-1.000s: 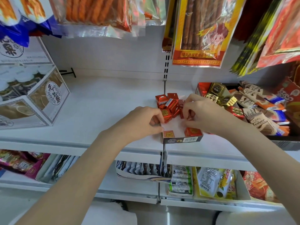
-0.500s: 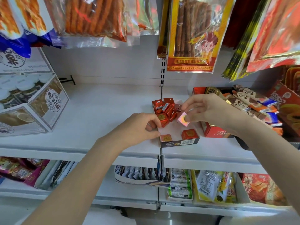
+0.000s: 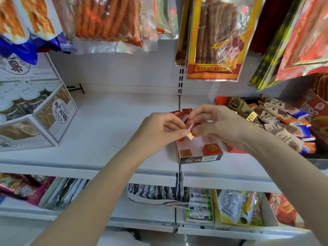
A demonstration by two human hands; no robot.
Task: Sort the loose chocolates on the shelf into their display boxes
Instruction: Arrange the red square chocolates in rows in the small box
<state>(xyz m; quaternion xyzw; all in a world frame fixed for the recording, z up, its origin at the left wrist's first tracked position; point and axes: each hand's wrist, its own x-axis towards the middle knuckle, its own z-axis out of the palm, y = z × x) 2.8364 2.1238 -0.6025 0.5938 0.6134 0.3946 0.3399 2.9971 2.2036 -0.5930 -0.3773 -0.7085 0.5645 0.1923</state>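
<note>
Pinching one small foil-wrapped chocolate [image 3: 190, 134] between both hands, left hand [image 3: 159, 130] and right hand [image 3: 218, 125], frame centre, above shallow white display box [image 3: 200, 158] on white shelf [image 3: 110, 121]. Two red squares [image 3: 212, 149] seated at front; red pile [image 3: 184, 112] behind unsorted. Early stage.

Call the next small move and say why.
Probably lower the chocolate into the tray below. Left hand and right hand both pinch it just above the tray, whose front row holds only two pieces with a gap between.
</note>
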